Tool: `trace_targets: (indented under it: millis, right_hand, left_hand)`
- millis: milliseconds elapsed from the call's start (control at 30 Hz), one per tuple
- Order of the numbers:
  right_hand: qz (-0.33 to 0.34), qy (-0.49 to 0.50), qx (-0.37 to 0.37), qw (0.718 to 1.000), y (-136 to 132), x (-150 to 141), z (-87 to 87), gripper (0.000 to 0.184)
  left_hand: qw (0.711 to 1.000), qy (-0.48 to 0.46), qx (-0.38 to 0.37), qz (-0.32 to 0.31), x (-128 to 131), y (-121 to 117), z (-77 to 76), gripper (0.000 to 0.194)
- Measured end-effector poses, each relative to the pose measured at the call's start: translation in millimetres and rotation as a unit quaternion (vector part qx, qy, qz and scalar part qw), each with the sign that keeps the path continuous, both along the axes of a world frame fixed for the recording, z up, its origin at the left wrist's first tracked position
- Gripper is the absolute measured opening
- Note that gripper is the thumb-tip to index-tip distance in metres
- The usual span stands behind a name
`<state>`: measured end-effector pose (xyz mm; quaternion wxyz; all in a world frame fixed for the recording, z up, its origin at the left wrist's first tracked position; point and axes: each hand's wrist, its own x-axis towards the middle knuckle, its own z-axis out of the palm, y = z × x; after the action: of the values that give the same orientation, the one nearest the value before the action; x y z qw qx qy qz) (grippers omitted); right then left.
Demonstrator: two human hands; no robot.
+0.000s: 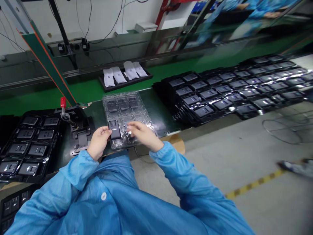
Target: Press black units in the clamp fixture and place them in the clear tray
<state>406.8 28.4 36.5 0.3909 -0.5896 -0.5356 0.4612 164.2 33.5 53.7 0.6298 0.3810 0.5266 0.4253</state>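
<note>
Left grip (pixel 99 142) clenching a black device (pixel 114 129) over the near corner of the clear blister tray (pixel 105 104); right grip (pixel 144 135) curling over that tray, hold unclear; dark units (pixel 112 106) filling the far pockets (pixel 123 104), near pockets (pixel 139 122) seemingly emptied.

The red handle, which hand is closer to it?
Left. The left hand is below and to the right of the red handle. The right hand is farther away, on the other side of the left hand.
</note>
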Motion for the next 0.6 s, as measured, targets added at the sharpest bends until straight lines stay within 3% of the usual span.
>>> trace_targets:
  millis: [133, 267, 433, 600]
  right_hand:
    - [0.027, 0.114, -0.081, 0.990, -8, -34, 4.3, 0.038]
    - [-0.002, 0.138, -0.103, 0.985, -2, -37, 2.4, 0.032]
    - [-0.052, 0.049, -0.054, 0.996, 25, -8, 7.9, 0.030]
    - [-0.149, -0.070, -0.017, 0.986, 94, 48, 17.9, 0.016]
  left_hand:
    - [1.000, -0.010, 0.010, -0.017, 15, 5, -6.5, 0.040]
    - [0.999, -0.006, 0.027, -0.035, 27, 9, -13.6, 0.038]
    - [0.995, 0.066, 0.071, -0.037, 34, 22, -26.1, 0.032]
    - [0.983, 0.155, 0.093, 0.034, 20, 34, -51.1, 0.036]
